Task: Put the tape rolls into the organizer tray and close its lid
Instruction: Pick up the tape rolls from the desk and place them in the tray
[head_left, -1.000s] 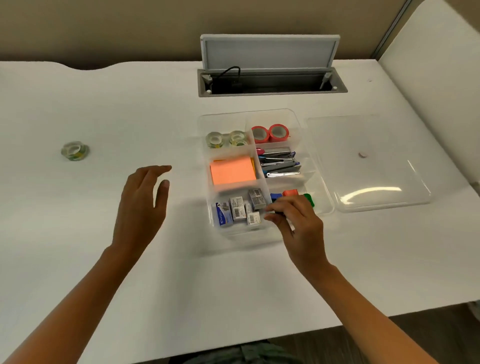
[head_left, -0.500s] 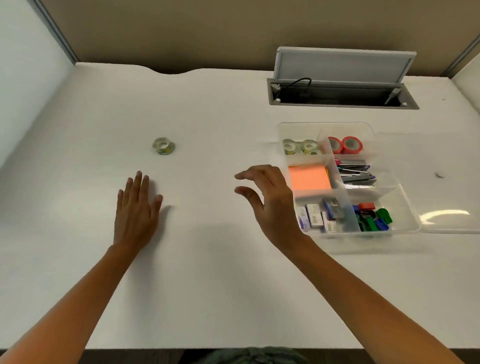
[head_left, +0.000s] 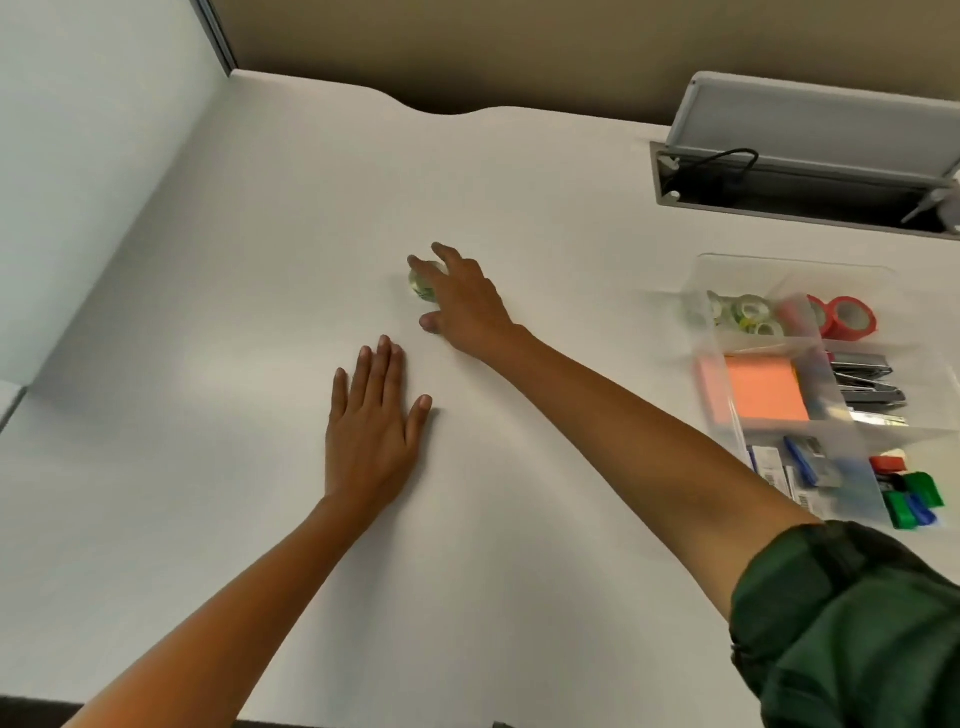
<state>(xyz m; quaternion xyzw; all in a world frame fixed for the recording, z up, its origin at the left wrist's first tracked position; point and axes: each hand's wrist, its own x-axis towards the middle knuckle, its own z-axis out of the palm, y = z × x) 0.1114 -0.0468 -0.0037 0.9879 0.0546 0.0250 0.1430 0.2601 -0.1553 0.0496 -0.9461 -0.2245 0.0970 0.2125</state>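
Note:
A small clear tape roll (head_left: 422, 285) lies on the white desk (head_left: 208, 364), left of centre. My right hand (head_left: 462, 301) reaches across over it, fingers spread beyond it and thumb on its near side, half covering it; no closed grip shows. My left hand (head_left: 371, 431) rests flat on the desk just in front, holding nothing. The clear organizer tray (head_left: 789, 260) sits at the right edge, with clear tape rolls (head_left: 748, 312) and red tape rolls (head_left: 847, 318) in its far compartments. Its lid is out of view.
The tray also holds orange sticky notes (head_left: 766, 389), staplers (head_left: 862, 379), staple boxes and coloured clips. An open grey cable hatch (head_left: 810, 150) is set in the desk behind the tray. A white partition (head_left: 78, 156) bounds the desk's left side.
My right hand has left the tray and swept left to the loose tape roll. The view has swung left with it, and the lid dropped out of view. My left hand stays flat.

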